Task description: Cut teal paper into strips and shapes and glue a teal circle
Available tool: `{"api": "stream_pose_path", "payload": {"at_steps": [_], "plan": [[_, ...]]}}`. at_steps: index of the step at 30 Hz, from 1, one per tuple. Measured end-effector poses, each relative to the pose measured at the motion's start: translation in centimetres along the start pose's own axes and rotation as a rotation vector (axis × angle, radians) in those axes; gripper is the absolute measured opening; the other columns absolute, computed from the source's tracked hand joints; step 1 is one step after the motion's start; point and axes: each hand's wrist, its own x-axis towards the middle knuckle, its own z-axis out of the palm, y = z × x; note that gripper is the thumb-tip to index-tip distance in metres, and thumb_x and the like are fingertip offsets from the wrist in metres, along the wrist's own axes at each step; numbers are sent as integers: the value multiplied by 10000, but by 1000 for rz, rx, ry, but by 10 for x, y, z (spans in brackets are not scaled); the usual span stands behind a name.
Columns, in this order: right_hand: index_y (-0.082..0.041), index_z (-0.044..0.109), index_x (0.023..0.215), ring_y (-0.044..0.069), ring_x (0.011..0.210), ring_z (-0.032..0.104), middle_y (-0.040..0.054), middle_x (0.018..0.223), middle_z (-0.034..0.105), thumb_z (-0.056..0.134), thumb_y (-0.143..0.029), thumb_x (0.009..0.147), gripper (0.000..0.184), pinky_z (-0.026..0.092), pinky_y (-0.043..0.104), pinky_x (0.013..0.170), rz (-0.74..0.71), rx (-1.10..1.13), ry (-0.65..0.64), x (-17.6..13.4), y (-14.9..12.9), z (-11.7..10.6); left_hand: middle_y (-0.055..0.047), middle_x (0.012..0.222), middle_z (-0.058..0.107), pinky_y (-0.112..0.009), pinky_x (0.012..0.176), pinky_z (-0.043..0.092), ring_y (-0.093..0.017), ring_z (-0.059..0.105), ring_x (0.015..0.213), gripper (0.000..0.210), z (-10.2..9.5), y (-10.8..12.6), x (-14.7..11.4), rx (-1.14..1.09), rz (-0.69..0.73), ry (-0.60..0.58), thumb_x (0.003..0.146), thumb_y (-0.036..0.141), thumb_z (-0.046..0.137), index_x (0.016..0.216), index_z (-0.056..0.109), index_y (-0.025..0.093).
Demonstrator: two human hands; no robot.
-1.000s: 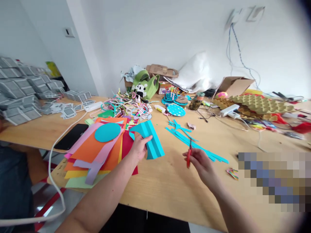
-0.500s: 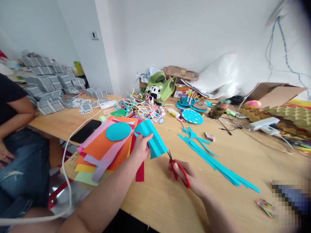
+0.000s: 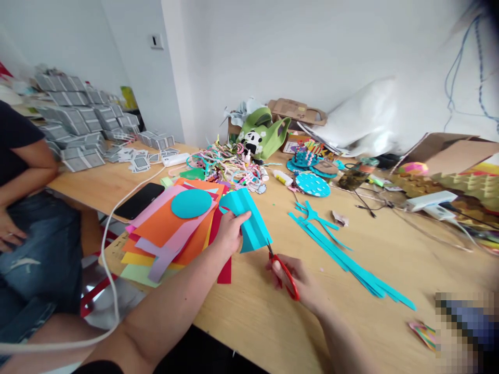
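Observation:
My left hand (image 3: 231, 231) is closed on a folded sheet of blue paper (image 3: 249, 218), thumb on top, held just over the table. In my right hand (image 3: 298, 280) is a pair of scissors with red handles (image 3: 287, 278); its dark blades meet the paper's lower right corner. Left of the sheet, a blue paper circle (image 3: 192, 203) lies on a fanned pile of coloured paper (image 3: 156, 228). Several long blue paper strips (image 3: 351, 262) lie on the table to the right of my hands.
Behind the pile are a black phone (image 3: 141, 201), a heap of colourful craft pieces (image 3: 230, 169) and a glue bottle (image 3: 283, 177). A white cable (image 3: 104, 249) runs along the left. Another person (image 3: 27, 208) sits at the left. A dotted blue disc (image 3: 312, 185) lies farther back.
The scissors have moved slightly up and left, and their blades now overlap the blue paper's corner. My left hand keeps its hold on the sheet. The view has shifted a little.

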Motion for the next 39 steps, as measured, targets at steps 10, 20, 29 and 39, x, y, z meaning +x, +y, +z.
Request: {"api": "stream_pose_path", "payload": {"at_steps": [10, 20, 29, 39], "plan": [[-169, 561, 717, 121, 493, 471, 1, 542, 535, 483, -615, 847, 472, 332, 247, 475, -7, -16, -9, 1, 8, -1, 2, 669, 653, -288, 640, 474, -148, 591, 604, 308, 0, -1, -1, 6, 25, 7, 511, 260, 829, 690, 600, 156], [-158, 545, 696, 107, 470, 452, 0, 522, 530, 483, -647, 829, 511, 315, 237, 459, -1, -31, -17, 2, 9, -1, -4, 679, 643, -285, 644, 467, -143, 577, 617, 312, -1, -3, -1, 12, 40, -8, 517, 261, 829, 686, 591, 152], [-163, 532, 691, 113, 495, 475, 7, 546, 537, 485, -631, 838, 493, 330, 240, 473, -16, -12, -28, 1, 10, -1, -2, 683, 643, -289, 651, 461, -146, 576, 619, 303, -2, -4, -1, 23, 46, -1, 521, 273, 823, 687, 597, 158], [-161, 531, 693, 100, 464, 440, -12, 525, 504, 507, -640, 816, 495, 294, 233, 449, 4, -21, -17, 2, 11, -1, 1, 669, 637, -291, 652, 458, -147, 573, 611, 311, -1, -3, -1, 35, 54, -23, 520, 286, 829, 662, 583, 160]]}}
